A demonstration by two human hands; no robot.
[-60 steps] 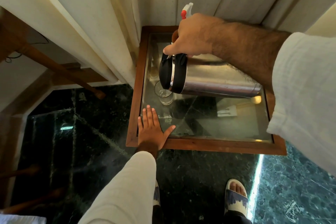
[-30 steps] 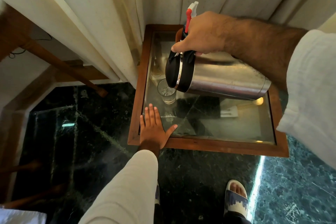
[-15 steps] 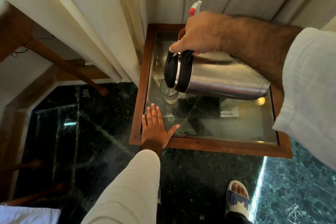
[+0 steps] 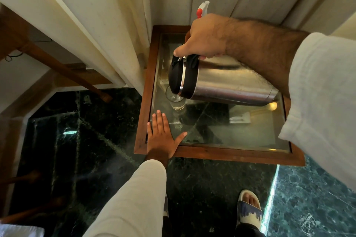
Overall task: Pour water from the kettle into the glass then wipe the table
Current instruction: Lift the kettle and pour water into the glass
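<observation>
A steel kettle (image 4: 227,84) with a black lid end lies tipped almost flat above the table, its mouth over a clear drinking glass (image 4: 175,100). My right hand (image 4: 204,37) grips the kettle's handle from above. The glass stands upright on the glass-topped wooden table (image 4: 237,155) near its left side, partly hidden by the kettle's lid end. My left hand (image 4: 161,134) lies flat, fingers spread, on the table's front left corner, just in front of the glass.
A spray bottle (image 4: 202,8) with a red and white nozzle shows behind my right hand at the table's back. Cream curtains (image 4: 107,25) hang against the table's left and back edges. Dark marble floor surrounds the table; my sandalled foot (image 4: 248,208) stands below.
The kettle has stayed tipped over the glass, with only small shifts. My left hand has stayed flat on the corner.
</observation>
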